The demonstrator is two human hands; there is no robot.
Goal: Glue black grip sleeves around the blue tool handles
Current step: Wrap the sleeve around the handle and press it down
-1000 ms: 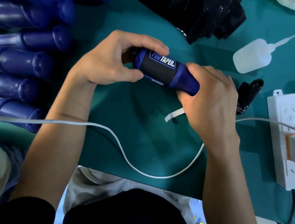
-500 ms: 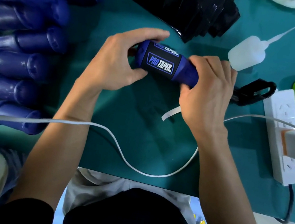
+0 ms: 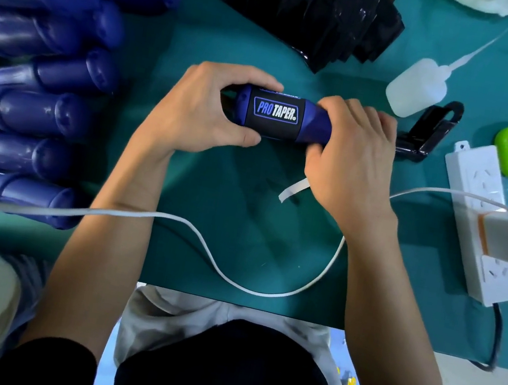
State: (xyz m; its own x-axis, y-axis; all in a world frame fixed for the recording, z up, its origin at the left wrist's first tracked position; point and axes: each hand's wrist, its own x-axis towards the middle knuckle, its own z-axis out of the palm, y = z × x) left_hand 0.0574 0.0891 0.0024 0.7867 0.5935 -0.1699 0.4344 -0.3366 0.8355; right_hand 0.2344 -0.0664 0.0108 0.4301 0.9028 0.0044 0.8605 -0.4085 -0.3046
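Gripping cylindrical blue handle (image 3: pixel 315 126) w/ matte black sleeve (image 3: pixel 271 128), L hand (image 3: pixel 199 109) one end, R hand (image 3: pixel 352 161) other

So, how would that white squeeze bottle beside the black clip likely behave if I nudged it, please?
The squeeze bottle looks round-bodied and lies on its side, so it would probably roll. Its translucent plastic suggests a light, soft wall that gives when gripped. The long thin nozzle likely bends easily.
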